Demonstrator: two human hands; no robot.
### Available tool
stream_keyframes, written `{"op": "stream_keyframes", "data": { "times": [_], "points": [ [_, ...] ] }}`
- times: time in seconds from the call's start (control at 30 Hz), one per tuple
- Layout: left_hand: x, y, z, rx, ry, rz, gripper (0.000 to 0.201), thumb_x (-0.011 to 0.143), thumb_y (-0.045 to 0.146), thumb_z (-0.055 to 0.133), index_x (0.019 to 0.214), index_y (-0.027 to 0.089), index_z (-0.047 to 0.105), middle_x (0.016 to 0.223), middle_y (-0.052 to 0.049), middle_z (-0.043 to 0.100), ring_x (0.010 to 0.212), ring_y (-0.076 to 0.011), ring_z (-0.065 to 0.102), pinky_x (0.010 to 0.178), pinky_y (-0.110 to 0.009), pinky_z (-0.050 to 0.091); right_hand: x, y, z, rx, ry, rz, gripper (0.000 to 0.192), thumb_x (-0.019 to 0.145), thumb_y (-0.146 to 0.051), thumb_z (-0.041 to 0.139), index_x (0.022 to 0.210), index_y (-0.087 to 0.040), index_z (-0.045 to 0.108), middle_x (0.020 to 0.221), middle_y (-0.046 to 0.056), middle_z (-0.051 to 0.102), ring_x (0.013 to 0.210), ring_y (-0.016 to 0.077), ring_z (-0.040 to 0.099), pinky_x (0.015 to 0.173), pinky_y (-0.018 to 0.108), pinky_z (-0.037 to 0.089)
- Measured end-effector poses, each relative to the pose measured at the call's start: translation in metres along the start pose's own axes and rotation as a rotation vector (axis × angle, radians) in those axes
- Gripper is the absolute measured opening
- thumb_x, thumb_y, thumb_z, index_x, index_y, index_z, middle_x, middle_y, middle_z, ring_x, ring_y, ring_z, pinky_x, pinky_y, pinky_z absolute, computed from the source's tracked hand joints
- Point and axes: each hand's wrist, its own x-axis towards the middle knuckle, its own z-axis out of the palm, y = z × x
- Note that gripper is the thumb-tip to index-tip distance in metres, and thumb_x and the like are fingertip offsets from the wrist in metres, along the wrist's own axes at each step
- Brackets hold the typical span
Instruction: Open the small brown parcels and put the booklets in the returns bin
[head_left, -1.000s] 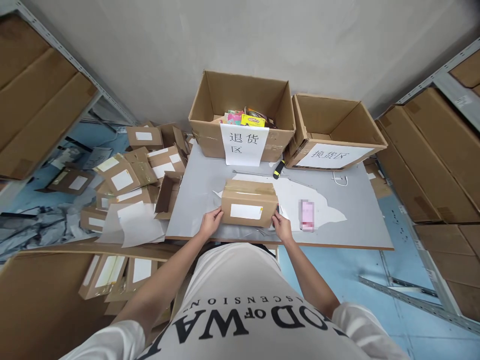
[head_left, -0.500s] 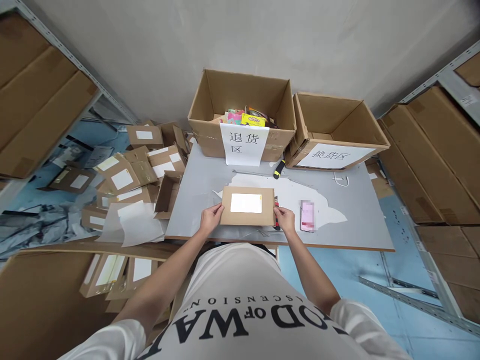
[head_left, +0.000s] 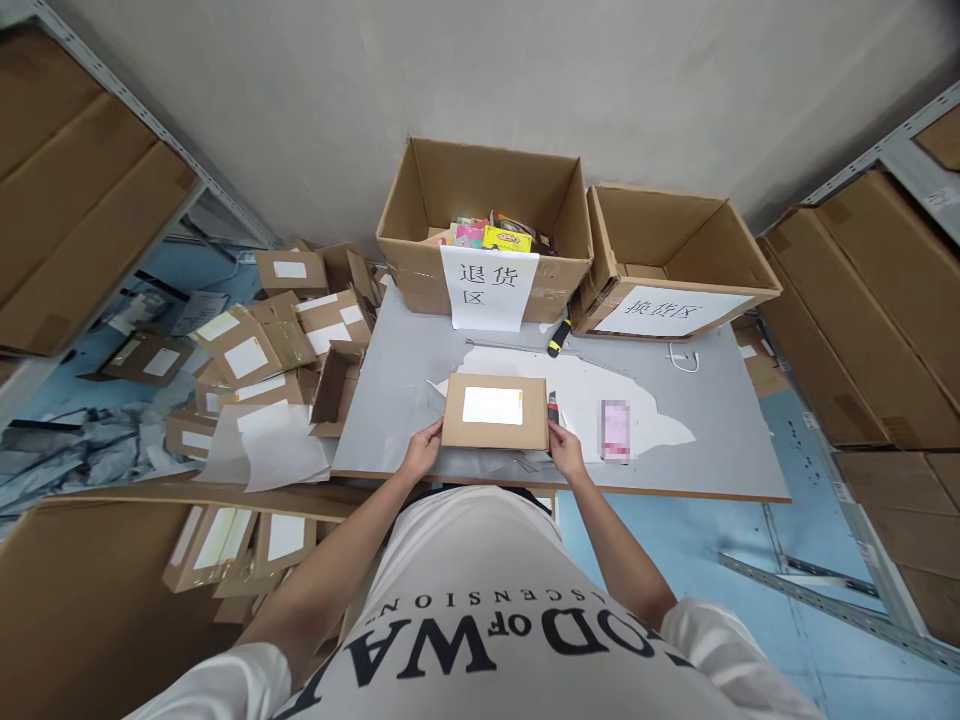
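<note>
L hand (head_left: pixel 421 450) & R hand (head_left: pixel 566 452) fwd, fingers curled, arms extended

Bare table (head_left: pixel 405 385) lies open left of the small parcel (head_left: pixel 494 411); right of the parcel, a box cutter (head_left: pixel 553 409) and phone (head_left: pixel 615 432) crowd close; beyond it, two big cartons (head_left: pixel 484 215) wall the far edge.

I see a plain grey wall (head_left: pixel 480 70) behind the bench (head_left: pixel 735 440). Metal shelving (head_left: pixel 885 150) flanks both sides over what looks like blue floor (head_left: pixel 697 540).
</note>
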Motion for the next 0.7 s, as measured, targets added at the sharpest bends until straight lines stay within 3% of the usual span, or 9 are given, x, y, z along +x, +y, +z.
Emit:
{"op": "stream_keyframes", "data": {
  "times": [0.17,0.37,0.53,0.7],
  "points": [
    [-0.013,-0.017,0.006,-0.084,-0.072,-0.008,0.066,0.070,0.040,0.064,0.129,0.012,0.055,0.130,-0.010,0.058,0.131,-0.0265,0.044,0.113,-0.045,0.026,-0.021,0.014,0.014,-0.037,-0.097,0.020,0.061,0.071,-0.019,0.054,0.132,-0.019,0.052,0.109,0.006,0.070,0.094,0.0235,0.066,0.086,0.038,0.052],
    [-0.011,-0.018,0.010,-0.070,-0.051,0.004,0.065,0.069,0.047,0.066,0.124,0.012,0.059,0.121,-0.010,0.065,0.130,-0.0292,0.044,0.107,-0.049,0.034,-0.018,0.009,0.019,0.039,-0.050,0.020,0.052,0.075,-0.027,0.054,0.126,-0.016,0.055,0.107,0.008,0.071,0.091,0.0240,0.067,0.086,0.040,0.051],
    [-0.008,0.007,0.002,0.078,0.002,0.060,0.054,0.076,0.049,0.058,0.117,0.014,0.065,0.118,-0.009,0.066,0.116,-0.0290,0.057,0.103,-0.045,0.041,-0.010,-0.007,0.003,0.058,-0.080,-0.036,0.041,0.078,-0.038,0.056,0.112,-0.016,0.063,0.097,0.008,0.073,0.088,0.0250,0.067,0.081,0.037,0.052],
    [-0.003,0.047,-0.005,0.225,0.140,0.109,0.050,0.083,0.049,0.052,0.117,0.014,0.065,0.117,-0.007,0.067,0.105,-0.0269,0.063,0.092,-0.036,0.048,0.002,-0.045,-0.018,-0.074,0.016,-0.084,0.046,0.084,-0.050,0.050,0.111,-0.017,0.067,0.099,0.007,0.073,0.087,0.0239,0.067,0.080,0.032,0.050]
  ]
}}
